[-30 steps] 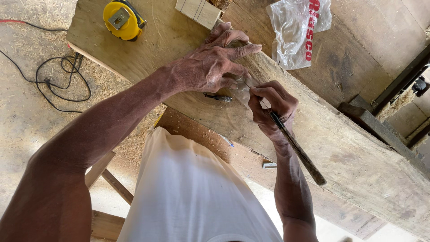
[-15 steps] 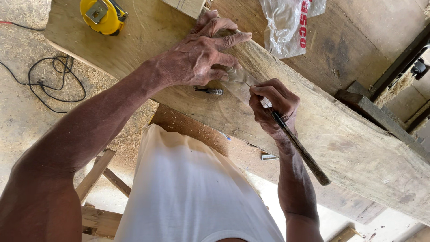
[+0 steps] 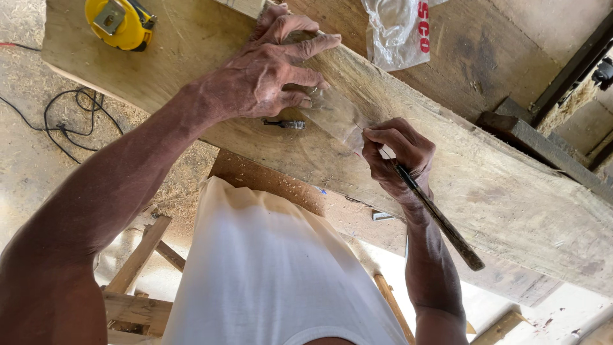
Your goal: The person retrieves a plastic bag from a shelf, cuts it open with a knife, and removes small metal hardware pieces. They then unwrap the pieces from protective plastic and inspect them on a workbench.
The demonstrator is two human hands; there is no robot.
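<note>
Mid-frame, your left hand (image 3: 268, 70) presses a clear ruler (image 3: 335, 112) flat on the plank (image 3: 511, 191) while your right hand (image 3: 396, 156) pinches a pencil (image 3: 434, 214), no drawn line visible yet.

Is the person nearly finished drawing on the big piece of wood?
Already done: the yellow tape measure lies set aside on the plank. In hand: the left hand presses a clear ruler flat while the right hand holds a pencil at its edge. Left: no finished line shows, so the marking looks barely begun.
</note>
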